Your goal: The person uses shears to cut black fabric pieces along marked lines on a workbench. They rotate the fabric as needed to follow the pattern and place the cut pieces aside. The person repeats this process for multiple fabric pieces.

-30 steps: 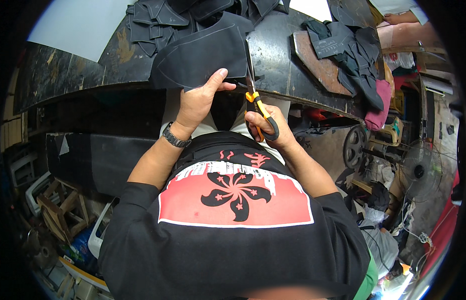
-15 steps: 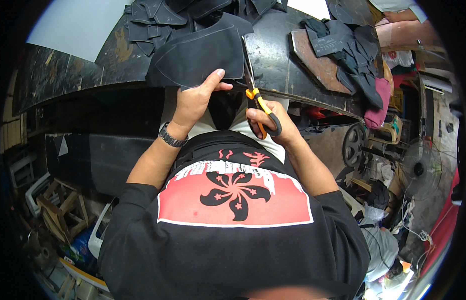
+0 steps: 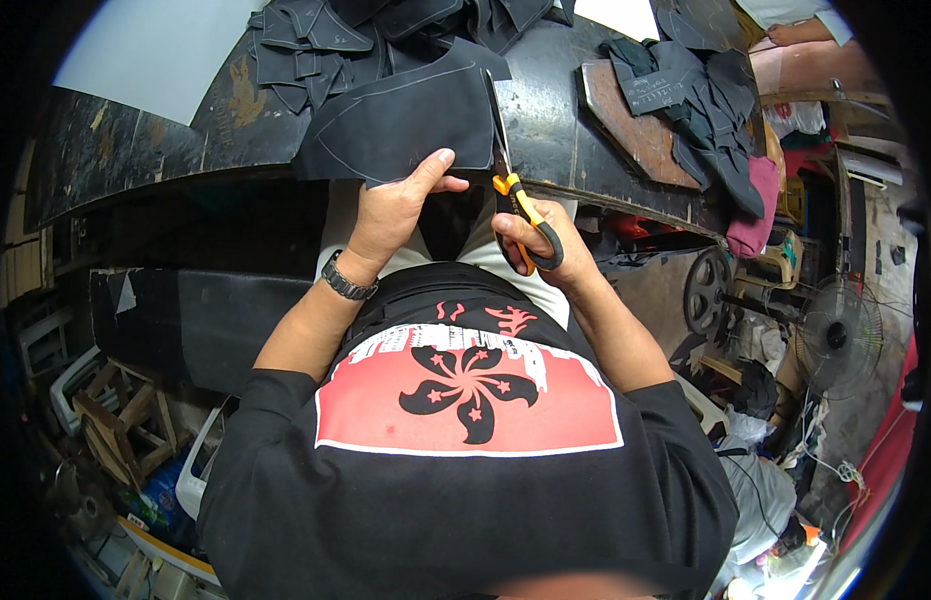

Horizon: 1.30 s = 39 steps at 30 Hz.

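Observation:
A black sheet piece [image 3: 406, 120], leather-like and marked with thin pale outlines, is held at the table's near edge. My left hand [image 3: 396, 205] pinches its lower edge, thumb on top and fingers underneath. My right hand [image 3: 551, 240] grips scissors [image 3: 523, 215] with yellow, orange and black handles. Their blades point away from me along the sheet's right edge, and the sheet's upper right corner reaches past the blade tips.
Cut black pieces [image 3: 311, 45] pile up behind the sheet on the dark worn table [image 3: 546, 110]. To the right, more black pieces [image 3: 711, 100] lie over a brown board [image 3: 636, 130]. A white sheet [image 3: 151, 55] covers the far left. A fan [image 3: 836, 335] stands at right.
The black sheet has shifted slightly right and turned a little, with my left hand moving along. The scissors stay at nearly the same place along its right edge.

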Each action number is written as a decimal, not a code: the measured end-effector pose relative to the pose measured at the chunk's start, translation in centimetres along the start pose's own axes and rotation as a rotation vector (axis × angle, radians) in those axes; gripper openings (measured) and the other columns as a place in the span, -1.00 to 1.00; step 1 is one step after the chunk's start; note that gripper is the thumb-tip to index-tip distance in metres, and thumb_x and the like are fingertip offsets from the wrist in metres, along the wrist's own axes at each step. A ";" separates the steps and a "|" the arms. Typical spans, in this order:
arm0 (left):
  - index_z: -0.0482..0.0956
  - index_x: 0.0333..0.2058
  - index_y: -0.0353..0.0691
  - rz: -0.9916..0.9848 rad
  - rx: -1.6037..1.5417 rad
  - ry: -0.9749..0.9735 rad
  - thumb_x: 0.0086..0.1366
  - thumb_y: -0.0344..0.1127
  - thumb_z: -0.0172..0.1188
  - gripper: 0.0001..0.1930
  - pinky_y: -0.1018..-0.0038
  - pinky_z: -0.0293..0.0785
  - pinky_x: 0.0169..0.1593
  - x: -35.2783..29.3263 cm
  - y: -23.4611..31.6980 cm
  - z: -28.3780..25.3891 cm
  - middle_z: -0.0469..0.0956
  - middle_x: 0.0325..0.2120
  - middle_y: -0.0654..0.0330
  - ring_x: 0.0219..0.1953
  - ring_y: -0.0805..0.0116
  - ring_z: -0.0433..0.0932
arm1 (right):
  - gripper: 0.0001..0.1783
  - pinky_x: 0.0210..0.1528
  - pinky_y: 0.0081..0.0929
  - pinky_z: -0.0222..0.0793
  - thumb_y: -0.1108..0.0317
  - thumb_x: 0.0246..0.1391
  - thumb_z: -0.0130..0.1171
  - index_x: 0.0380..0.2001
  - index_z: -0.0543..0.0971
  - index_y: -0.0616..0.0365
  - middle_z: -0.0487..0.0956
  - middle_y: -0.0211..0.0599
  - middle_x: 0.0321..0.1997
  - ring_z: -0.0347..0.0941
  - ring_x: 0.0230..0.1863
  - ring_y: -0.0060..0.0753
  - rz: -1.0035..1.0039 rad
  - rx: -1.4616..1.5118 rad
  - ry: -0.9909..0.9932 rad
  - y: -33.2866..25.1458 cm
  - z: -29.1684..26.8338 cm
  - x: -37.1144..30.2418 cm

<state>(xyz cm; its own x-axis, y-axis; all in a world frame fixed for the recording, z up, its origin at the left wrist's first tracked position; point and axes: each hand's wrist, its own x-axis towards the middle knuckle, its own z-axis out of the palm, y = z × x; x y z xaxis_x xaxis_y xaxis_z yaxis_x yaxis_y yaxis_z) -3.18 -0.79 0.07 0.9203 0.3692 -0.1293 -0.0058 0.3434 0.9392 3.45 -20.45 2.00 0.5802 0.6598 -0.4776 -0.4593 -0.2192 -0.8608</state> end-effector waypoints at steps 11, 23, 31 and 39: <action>0.60 -0.10 -0.41 0.004 0.016 -0.004 0.34 -0.35 0.19 -0.75 0.49 0.60 -0.15 -0.1 -0.1 -0.1 0.63 -0.20 0.11 -0.26 0.29 0.68 | -0.65 -0.75 -0.69 0.06 0.17 0.15 0.26 -0.58 0.43 0.10 0.38 -0.48 -0.76 0.24 -0.80 -0.68 0.017 -0.097 0.013 0.4 0.0 -0.2; 0.59 -0.19 -0.44 -0.026 -0.004 -0.019 0.32 -0.38 0.23 -0.79 0.56 0.57 -0.27 -0.5 -0.4 0.8 0.63 -0.31 0.17 -0.35 0.36 0.68 | -0.55 -0.65 -0.65 0.22 -0.03 0.09 0.31 -0.54 0.44 0.11 0.41 -0.43 -0.69 0.34 -0.70 -0.63 -0.026 -0.007 0.017 -1.4 -0.7 1.2; 0.57 -0.17 -0.44 -0.067 0.032 -0.042 0.31 -0.39 0.23 -0.79 0.55 0.59 -0.28 -0.5 -0.3 0.5 0.62 -0.29 0.17 -0.34 0.36 0.67 | -0.58 -0.77 -0.66 0.07 0.09 0.13 0.24 -0.63 0.41 0.10 0.37 -0.46 -0.78 0.23 -0.82 -0.67 -0.032 -0.164 0.053 -0.6 -0.7 0.1; 0.58 -0.10 -0.34 0.031 0.290 -0.156 0.22 -0.36 0.32 -0.71 0.49 0.54 -0.19 1.7 2.7 -2.4 0.61 -0.24 0.17 -0.26 0.41 0.58 | -0.58 -0.53 -0.64 0.33 -0.01 0.08 0.23 -0.48 0.50 0.18 0.48 -0.41 -0.62 0.41 -0.59 -0.60 0.031 -0.050 -0.212 0.0 -4.2 -1.3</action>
<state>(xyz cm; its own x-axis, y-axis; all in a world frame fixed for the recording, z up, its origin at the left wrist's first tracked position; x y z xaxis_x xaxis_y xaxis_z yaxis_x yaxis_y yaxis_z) -2.53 2.83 1.62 0.9704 0.2311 -0.0704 0.0566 0.0658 0.9962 5.52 -24.28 1.86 0.4092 0.7876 -0.4608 -0.4381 -0.2734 -0.8564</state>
